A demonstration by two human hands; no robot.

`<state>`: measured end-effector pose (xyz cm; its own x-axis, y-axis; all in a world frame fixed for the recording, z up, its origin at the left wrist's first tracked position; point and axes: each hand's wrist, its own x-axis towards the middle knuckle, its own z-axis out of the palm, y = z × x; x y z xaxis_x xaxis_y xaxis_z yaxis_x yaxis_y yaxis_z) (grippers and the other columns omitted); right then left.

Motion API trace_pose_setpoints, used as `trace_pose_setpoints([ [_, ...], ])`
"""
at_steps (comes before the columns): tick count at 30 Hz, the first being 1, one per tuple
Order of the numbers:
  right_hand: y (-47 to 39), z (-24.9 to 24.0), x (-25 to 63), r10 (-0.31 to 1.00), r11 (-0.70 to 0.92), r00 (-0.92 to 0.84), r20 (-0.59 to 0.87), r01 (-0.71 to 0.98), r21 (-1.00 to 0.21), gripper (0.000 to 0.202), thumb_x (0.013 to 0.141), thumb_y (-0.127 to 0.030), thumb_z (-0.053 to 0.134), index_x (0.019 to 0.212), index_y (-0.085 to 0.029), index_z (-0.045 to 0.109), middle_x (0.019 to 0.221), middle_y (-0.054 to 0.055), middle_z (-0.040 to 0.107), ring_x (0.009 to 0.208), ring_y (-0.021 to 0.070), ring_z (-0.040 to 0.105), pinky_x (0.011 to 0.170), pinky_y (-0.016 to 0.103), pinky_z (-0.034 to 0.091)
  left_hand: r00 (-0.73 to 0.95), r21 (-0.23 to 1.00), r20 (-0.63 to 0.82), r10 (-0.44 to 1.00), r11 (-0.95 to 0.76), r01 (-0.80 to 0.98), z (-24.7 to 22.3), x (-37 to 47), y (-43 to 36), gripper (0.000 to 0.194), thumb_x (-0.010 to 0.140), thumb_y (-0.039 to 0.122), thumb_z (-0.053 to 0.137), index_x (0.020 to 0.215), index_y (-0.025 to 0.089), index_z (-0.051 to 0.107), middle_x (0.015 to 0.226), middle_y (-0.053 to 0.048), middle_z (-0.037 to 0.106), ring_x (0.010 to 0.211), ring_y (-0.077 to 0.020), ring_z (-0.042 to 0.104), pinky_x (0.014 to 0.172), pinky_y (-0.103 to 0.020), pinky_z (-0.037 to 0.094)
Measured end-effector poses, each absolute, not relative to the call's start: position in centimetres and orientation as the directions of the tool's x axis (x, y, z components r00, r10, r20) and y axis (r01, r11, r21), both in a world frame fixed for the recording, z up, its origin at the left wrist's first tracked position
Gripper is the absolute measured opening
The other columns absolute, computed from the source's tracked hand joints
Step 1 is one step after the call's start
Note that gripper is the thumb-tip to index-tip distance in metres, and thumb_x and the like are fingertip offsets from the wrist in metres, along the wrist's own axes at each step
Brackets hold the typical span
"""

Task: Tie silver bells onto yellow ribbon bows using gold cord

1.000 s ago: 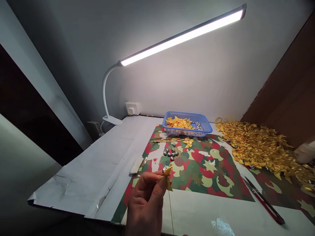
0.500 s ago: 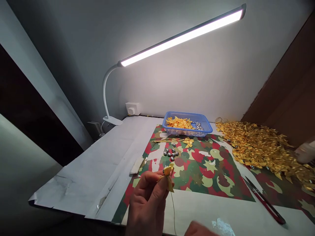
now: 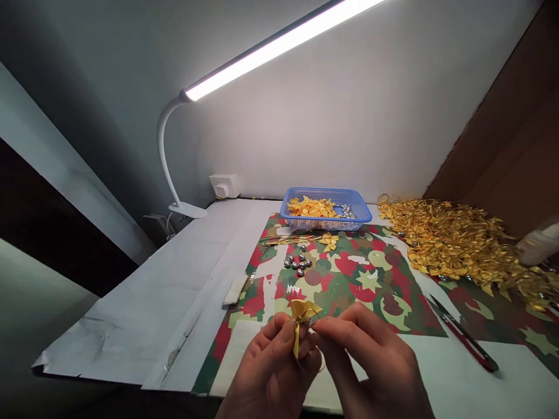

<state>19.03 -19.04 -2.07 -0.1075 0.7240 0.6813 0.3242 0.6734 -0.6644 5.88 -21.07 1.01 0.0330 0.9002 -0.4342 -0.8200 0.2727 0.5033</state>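
Observation:
My left hand pinches a gold ribbon bow between thumb and fingers, just above the front edge of the table. A thin gold cord runs from the bow; part of it loops by the fingertips. My right hand meets the bow from the right, thumb and forefinger closed on the cord, its tip mostly hidden. Beyond the hands lies a cluster of small silver bells. Farther back are several gold cords and a loose gold bow.
A blue basket holds gold bows and silver bells. At right spreads a large heap of finished-looking gold bows. Dark-and-red scissors or snips lie front right. A white pad lies left; a lamp arches above.
My right hand has come up from the bottom edge to the bow and pinched the cord. The bow is turned in my left hand. The camera view has shifted.

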Motion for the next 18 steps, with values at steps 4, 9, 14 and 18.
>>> trace_pose_setpoints([
  [4, -18.98, -1.95, 19.05, 0.677, 0.707, -0.111, 0.728, 0.375, -0.600, 0.015, 0.090, -0.011, 0.057, 0.093, -0.021, 0.067, 0.067, -0.002, 0.047, 0.055, 0.0094, 0.049, 0.049, 0.020, 0.040, 0.067, 0.500, -0.377, 0.924, 0.264, -0.825, 0.93, 6.11, -20.62, 0.019, 0.060, 0.008, 0.089, 0.061, 0.013, 0.070, 0.060, -0.001, 0.069, 0.056, -0.0091, 0.064, 0.061, -0.018, 0.058],
  [9, -18.79, -2.16, 19.04, 0.659, 0.714, -0.119, 0.743, 0.410, -0.568, 0.012, 0.091, -0.011, 0.058, 0.094, -0.020, 0.065, 0.068, -0.001, 0.049, 0.056, 0.0108, 0.048, 0.050, 0.021, 0.040, 0.043, 0.550, -0.360, 0.932, 0.249, -0.797, 0.96, 6.20, -20.74, 0.019, 0.060, 0.011, 0.090, 0.062, 0.013, 0.072, 0.059, -0.001, 0.069, 0.056, -0.0099, 0.062, 0.061, -0.018, 0.057],
  [14, -18.81, -2.25, 19.01, 0.659, 0.715, -0.123, 0.742, 0.411, -0.566, 0.011, 0.092, -0.013, 0.056, 0.093, -0.020, 0.065, 0.068, -0.001, 0.049, 0.056, 0.0111, 0.048, 0.050, 0.022, 0.039, 0.014, 0.628, -0.361, 0.933, 0.254, -0.736, 0.99, 6.01, -21.02, 0.019, 0.065, 0.019, 0.089, 0.064, 0.015, 0.071, 0.063, -0.002, 0.069, 0.061, -0.0110, 0.061, 0.065, -0.019, 0.057],
  [18, -18.84, -1.78, 19.01, 0.660, 0.713, -0.119, 0.742, 0.412, -0.568, 0.012, 0.092, -0.012, 0.057, 0.094, -0.020, 0.065, 0.068, -0.001, 0.051, 0.057, 0.0108, 0.050, 0.051, 0.021, 0.042, -0.037, 0.678, -0.363, 0.931, 0.237, -0.696, 0.71, 6.17, -21.18, 0.021, 0.065, 0.022, 0.089, 0.065, 0.016, 0.070, 0.061, -0.002, 0.069, 0.062, -0.0128, 0.061, 0.065, -0.020, 0.056],
])
